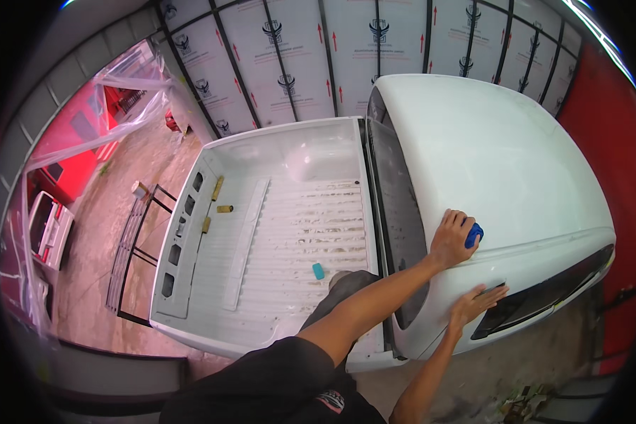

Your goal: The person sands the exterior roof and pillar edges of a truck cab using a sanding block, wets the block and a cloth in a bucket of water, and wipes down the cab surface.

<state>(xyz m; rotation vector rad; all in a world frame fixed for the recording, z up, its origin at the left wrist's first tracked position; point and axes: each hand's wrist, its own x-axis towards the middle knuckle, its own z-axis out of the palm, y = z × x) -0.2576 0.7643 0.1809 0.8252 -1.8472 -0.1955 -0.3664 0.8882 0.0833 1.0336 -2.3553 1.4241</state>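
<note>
My left hand (451,239) is closed on a blue cloth or pad (475,235), resting on the white truck cab's roof (502,169) near its side edge. Below it to the right, my right hand (479,302) lies open with fingers stretched on the cab's side, by the top of the dark side window (513,309). The rear window (392,191) runs down behind my left forearm. A teal block (318,271) sits on the ribbed floor of the white truck bed (329,219), beside my grey-clad leg.
Yellowish blocks (225,209) lie near the tailgate. A black metal frame (131,254) with a can on it stands beyond the tailgate. Panelled wall (307,56) borders the far side, a red wall (601,141) the right. Plastic sheeting frames an opening at left, with a white vehicle (53,240) outside.
</note>
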